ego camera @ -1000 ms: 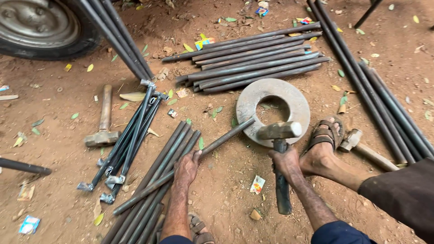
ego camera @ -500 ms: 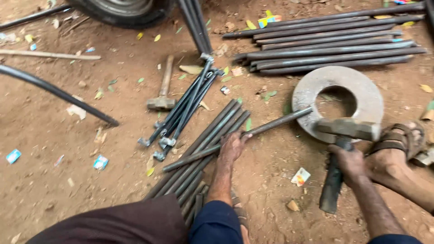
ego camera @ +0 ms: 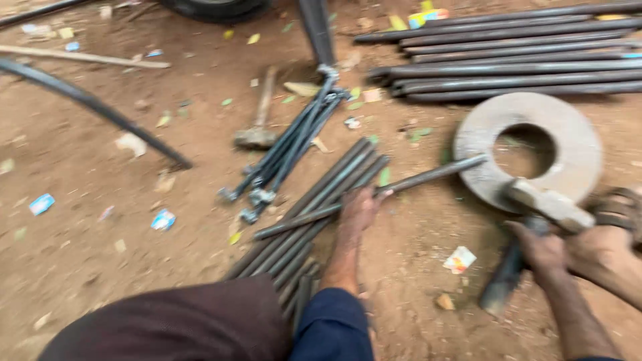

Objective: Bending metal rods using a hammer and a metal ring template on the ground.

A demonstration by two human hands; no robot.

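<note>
gripping a steel rod mid-length, my left hand was closed round it, tip resting on the stone ring. right hand clenched a hammer handle. rod judged heavy, stiff, best held near centre.

Small wrappers litter the dirt — blue-white ones at left, a white-red one near the hands.

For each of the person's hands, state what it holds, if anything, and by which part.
The left hand grips a steel rod near its middle. The right hand grips a hammer by its dark handle, just below the head.
</note>
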